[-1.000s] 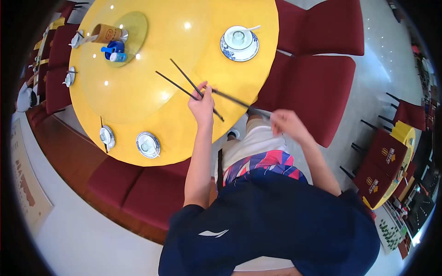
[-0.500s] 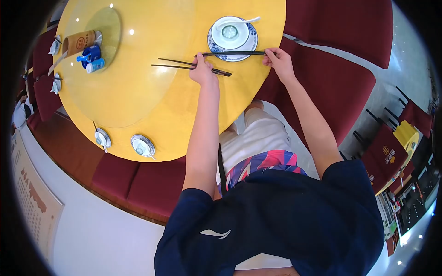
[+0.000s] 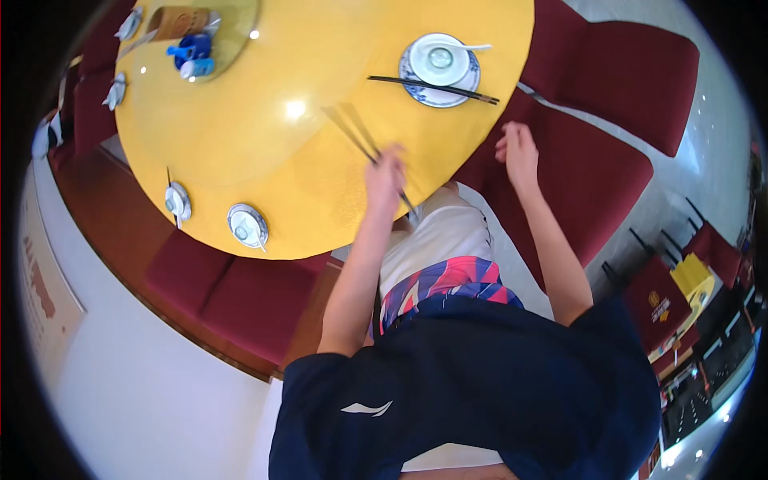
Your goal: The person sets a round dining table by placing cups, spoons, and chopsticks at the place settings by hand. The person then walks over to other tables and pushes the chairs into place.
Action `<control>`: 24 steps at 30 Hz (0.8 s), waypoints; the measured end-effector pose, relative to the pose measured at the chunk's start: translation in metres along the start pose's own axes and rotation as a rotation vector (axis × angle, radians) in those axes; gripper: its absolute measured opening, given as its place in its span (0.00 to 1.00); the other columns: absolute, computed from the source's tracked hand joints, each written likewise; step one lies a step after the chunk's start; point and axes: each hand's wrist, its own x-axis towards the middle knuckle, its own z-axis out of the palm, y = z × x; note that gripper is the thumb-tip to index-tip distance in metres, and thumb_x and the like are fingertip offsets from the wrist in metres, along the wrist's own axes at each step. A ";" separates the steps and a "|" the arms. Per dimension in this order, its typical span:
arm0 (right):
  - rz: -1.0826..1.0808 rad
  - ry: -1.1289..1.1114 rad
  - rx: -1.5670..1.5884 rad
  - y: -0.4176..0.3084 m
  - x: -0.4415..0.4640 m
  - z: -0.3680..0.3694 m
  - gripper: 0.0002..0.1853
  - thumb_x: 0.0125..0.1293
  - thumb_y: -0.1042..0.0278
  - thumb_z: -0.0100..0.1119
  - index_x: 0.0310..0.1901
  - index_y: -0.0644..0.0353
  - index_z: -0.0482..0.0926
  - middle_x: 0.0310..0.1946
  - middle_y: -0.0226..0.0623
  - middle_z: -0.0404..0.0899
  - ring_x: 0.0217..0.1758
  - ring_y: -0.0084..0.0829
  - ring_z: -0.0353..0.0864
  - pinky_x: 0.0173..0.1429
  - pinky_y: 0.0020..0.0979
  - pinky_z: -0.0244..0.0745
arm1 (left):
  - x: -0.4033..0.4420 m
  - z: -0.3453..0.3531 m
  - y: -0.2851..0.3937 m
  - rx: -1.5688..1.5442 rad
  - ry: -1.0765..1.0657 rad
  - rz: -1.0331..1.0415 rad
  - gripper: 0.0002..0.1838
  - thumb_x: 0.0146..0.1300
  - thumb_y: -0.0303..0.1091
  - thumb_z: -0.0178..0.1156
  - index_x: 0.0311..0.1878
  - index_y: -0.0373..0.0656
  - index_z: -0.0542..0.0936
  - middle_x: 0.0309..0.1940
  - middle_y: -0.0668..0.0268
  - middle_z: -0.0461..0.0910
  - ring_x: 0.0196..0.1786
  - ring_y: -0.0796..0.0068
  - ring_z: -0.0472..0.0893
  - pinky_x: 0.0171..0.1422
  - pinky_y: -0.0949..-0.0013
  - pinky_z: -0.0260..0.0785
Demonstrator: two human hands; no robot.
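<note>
My left hand (image 3: 386, 178) is closed around a pair of dark chopsticks (image 3: 365, 146), blurred by motion, over the near edge of the yellow table. My right hand (image 3: 520, 152) holds nothing; its fingers are loosely bent and a little apart, just off the table edge above a dark red chair. Another pair of chopsticks (image 3: 388, 80) lies across the near rim of a blue-patterned plate (image 3: 432, 98). On that plate sit a white bowl (image 3: 419, 64) with a small glass cup (image 3: 440, 58) inside and a white spoon (image 3: 477, 46).
Two more settings, a plate (image 3: 248, 227) and another plate (image 3: 178, 202), stand along the left edge of the round yellow table (image 3: 320, 216). A blue container (image 3: 190, 50) and a brown holder (image 3: 178, 24) are on the glass turntable. Dark red chairs (image 3: 592, 168) surround the table.
My right hand has let go of one pair of chopsticks, now lying across the plate, and drawn back off the table. My left hand has moved toward my body with the other pair.
</note>
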 end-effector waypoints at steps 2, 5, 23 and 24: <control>-0.055 -0.192 0.018 -0.016 -0.057 0.021 0.18 0.76 0.56 0.48 0.55 0.62 0.72 0.30 0.37 0.81 0.29 0.23 0.82 0.34 0.24 0.78 | -0.062 -0.013 -0.015 0.370 -0.200 -0.135 0.10 0.65 0.39 0.60 0.37 0.43 0.83 0.16 0.72 0.72 0.14 0.85 0.64 0.16 0.78 0.49; -0.043 -0.468 0.312 -0.030 -0.127 0.069 0.19 0.77 0.60 0.45 0.61 0.61 0.72 0.35 0.37 0.83 0.33 0.23 0.84 0.36 0.24 0.79 | -0.134 -0.040 -0.006 0.595 -0.616 -0.405 0.18 0.68 0.45 0.58 0.28 0.41 0.80 0.17 0.66 0.76 0.11 0.86 0.63 0.14 0.77 0.49; -0.081 -0.663 0.212 -0.036 -0.365 0.340 0.12 0.70 0.62 0.58 0.48 0.62 0.77 0.41 0.37 0.83 0.39 0.29 0.86 0.41 0.30 0.82 | -0.303 -0.428 -0.124 -0.470 -0.272 0.303 0.21 0.77 0.46 0.42 0.51 0.38 0.77 0.17 0.75 0.64 0.16 0.87 0.58 0.19 0.80 0.48; -0.105 -0.705 0.164 -0.036 -0.380 0.349 0.13 0.70 0.62 0.58 0.47 0.63 0.77 0.41 0.38 0.83 0.40 0.30 0.86 0.41 0.31 0.82 | -0.311 -0.432 -0.125 -0.619 -0.165 0.313 0.21 0.77 0.46 0.42 0.50 0.38 0.77 0.17 0.75 0.63 0.16 0.87 0.58 0.19 0.79 0.48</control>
